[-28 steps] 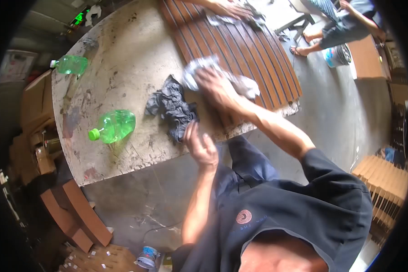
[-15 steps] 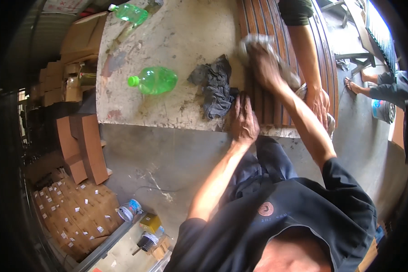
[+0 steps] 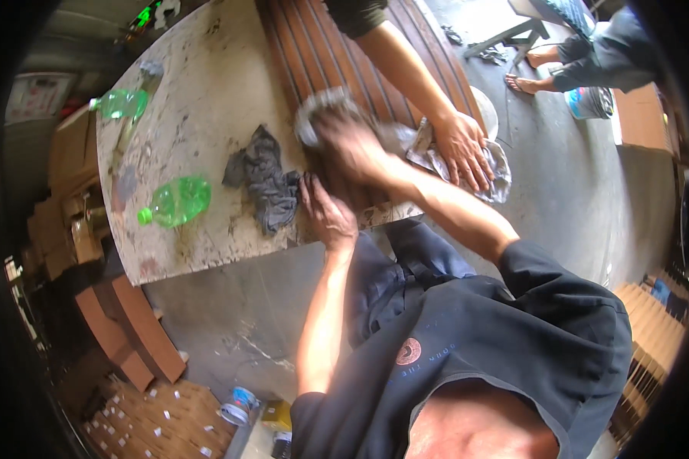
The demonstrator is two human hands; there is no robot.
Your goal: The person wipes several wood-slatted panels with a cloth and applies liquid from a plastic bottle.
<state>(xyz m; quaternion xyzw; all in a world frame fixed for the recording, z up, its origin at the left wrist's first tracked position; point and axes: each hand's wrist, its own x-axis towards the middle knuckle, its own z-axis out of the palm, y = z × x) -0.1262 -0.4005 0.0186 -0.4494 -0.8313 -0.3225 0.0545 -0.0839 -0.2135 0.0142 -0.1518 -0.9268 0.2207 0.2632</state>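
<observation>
A slatted brown wooden panel [image 3: 344, 57] lies on a stained, pale worktable [image 3: 207, 84]. My right hand [image 3: 356, 149], blurred by motion, presses a grey-white rag [image 3: 314, 115] onto the panel near its left edge. Flat at the panel's near left corner rests my left hand [image 3: 331, 216], fingers stretched out and holding nothing. A crumpled dark grey cloth [image 3: 272, 183] lies just left of those fingers. From the far side, another person's hand [image 3: 465, 149] is spread over a pale rag [image 3: 499, 170] at the panel's right edge.
Two green bottles lie on the table's left part, one nearer [image 3: 180, 201], one farther [image 3: 122, 104]. Cardboard boxes [image 3: 130, 329] stand on the left. A bucket [image 3: 589, 102] and another person's legs [image 3: 589, 65] are at the far right. The table's front edge runs before me.
The view has turned and shifted. My right hand with the rag has slid nearer the front edge. The other person's hand has moved outward over the panel's right edge, showing more rag.
</observation>
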